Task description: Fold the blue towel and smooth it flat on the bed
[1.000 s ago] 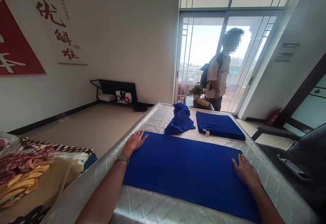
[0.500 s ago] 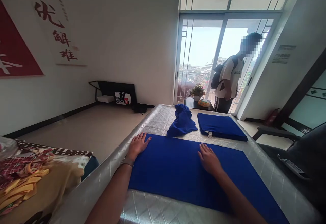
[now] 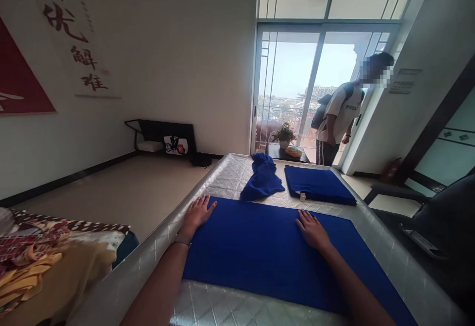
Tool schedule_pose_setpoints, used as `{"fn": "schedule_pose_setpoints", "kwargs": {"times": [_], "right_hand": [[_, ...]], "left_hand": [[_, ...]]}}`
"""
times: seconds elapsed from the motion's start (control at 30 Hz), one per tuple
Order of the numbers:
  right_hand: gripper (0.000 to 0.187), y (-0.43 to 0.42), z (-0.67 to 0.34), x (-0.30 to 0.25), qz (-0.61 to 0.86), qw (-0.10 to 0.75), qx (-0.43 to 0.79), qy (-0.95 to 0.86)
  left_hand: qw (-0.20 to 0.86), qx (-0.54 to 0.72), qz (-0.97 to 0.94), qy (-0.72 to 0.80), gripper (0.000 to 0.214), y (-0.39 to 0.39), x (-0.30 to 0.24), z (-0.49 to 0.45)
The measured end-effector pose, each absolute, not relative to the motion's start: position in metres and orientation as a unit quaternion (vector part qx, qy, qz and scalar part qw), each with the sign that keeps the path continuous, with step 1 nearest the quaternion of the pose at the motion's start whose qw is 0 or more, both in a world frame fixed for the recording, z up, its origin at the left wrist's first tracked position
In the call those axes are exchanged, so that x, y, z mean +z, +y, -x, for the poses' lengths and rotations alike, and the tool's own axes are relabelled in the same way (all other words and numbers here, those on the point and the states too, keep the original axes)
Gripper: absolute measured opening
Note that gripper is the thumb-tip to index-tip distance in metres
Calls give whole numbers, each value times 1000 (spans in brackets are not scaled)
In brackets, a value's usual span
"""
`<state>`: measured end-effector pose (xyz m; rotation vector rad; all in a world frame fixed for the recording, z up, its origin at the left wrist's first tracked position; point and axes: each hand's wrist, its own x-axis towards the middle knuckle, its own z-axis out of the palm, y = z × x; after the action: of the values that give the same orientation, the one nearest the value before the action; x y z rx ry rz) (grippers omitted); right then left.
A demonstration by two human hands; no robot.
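Observation:
A long blue towel (image 3: 260,252) lies spread flat across a silver quilted mattress (image 3: 230,175). My left hand (image 3: 196,213) rests open on the towel's far left corner, fingers spread. My right hand (image 3: 312,229) lies open and flat on the towel near its far edge, right of the middle. Beyond them a crumpled blue towel (image 3: 262,177) lies beside a neatly folded blue towel (image 3: 317,184) with a white tag.
A person (image 3: 341,116) with a backpack stands by the glass balcony door (image 3: 293,88). A small dark table with a potted plant (image 3: 285,133) is behind the mattress. Patterned fabric (image 3: 44,261) lies at the left; a dark chair (image 3: 438,227) at the right.
My right hand has slid from the towel's right end leftward to its middle far edge. My left hand stays put. The person by the door has stepped to the right.

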<state>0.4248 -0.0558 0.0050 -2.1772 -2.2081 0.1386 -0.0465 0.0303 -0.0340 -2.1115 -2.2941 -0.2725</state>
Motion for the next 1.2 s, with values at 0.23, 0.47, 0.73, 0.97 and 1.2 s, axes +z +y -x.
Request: {"fn": "schedule_pose_setpoints", "kwargs": {"times": [0.23, 0.47, 0.73, 0.97, 1.2], "right_hand": [[67, -64, -537, -12, 791, 31, 8, -611], [69, -69, -556, -11, 811, 34, 12, -584], [69, -71, -553, -12, 814, 40, 0, -579], [69, -75, -545, -3, 819, 26, 3, -574], [69, -78, -544, 0, 818, 35, 8, -574]], "left_hand": [[6, -87, 679, -729, 79, 26, -30, 47], [6, -80, 675, -734, 77, 27, -29, 49], [26, -70, 678, -731, 74, 27, -31, 50], [68, -77, 650, -753, 77, 20, 0, 14], [18, -152, 867, -474, 68, -13, 16, -153]]}}
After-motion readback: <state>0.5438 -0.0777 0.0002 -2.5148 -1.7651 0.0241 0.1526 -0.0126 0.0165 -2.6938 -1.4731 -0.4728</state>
